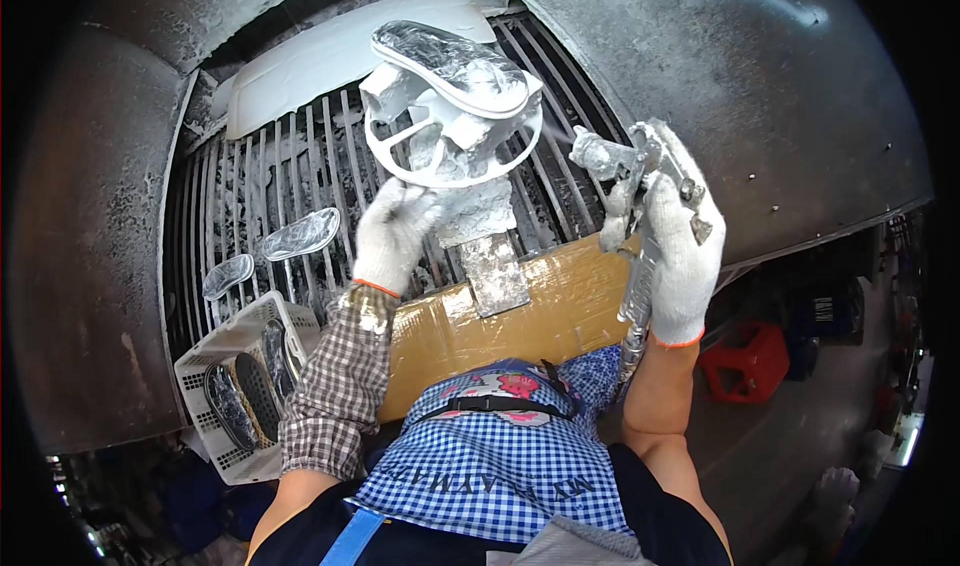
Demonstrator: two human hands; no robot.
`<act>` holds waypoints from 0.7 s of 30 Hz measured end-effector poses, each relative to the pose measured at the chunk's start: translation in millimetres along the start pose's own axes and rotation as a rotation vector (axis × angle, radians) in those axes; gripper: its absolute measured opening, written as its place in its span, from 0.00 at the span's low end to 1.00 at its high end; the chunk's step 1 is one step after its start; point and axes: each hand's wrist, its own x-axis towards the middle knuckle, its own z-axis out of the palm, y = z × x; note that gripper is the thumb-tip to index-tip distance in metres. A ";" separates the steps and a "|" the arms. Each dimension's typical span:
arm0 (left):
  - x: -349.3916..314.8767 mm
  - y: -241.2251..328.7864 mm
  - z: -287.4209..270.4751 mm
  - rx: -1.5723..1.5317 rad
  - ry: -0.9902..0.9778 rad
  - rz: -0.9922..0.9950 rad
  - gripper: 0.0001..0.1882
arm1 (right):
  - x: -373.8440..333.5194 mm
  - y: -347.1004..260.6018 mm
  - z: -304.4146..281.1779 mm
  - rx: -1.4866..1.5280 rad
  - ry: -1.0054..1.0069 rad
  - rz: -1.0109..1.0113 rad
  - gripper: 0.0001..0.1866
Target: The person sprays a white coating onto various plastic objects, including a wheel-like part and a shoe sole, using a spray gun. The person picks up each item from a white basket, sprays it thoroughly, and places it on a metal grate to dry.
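Observation:
A shoe sole [455, 66] with a white rim and clear plastic film over its middle rests, slightly tilted, on a white-crusted spoked wheel [380, 156]. My left hand [392, 228], in a white knitted glove, has its fingers curled at the wheel's near rim. In my gloved right hand [683, 226] is a spray gun [610, 156], caked with white coating. Its nozzle points left toward the sole and wheel, with a faint mist in front of it. Under the wheel stands a crusted post [480, 211] on a metal bar [495, 276].
Two film-covered soles [302, 234] stand on thin supports over the metal grating [330, 156]. A white plastic basket [205, 406] with several soles is at the lower left. Cardboard covered in brown tape [570, 301] lines the front edge. Metal walls [790, 96] flank the grating. A red stool [745, 364] stands at right.

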 end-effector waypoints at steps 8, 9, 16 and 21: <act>-15.7 -38.1 28.2 -0.071 0.058 -0.109 0.28 | -3.9 9.9 -4.5 -0.037 -0.034 -0.044 0.25; -15.8 -38.4 28.2 -0.079 0.040 -0.105 0.28 | -3.6 10.2 -2.2 -0.030 -0.037 -0.041 0.25; -17.5 -22.8 23.7 -0.058 -0.003 -0.056 0.30 | -3.9 8.4 7.1 0.078 -0.049 0.010 0.25; -16.3 -12.7 18.0 -0.050 0.071 -0.024 0.30 | -1.7 12.4 10.2 0.168 -0.055 0.035 0.24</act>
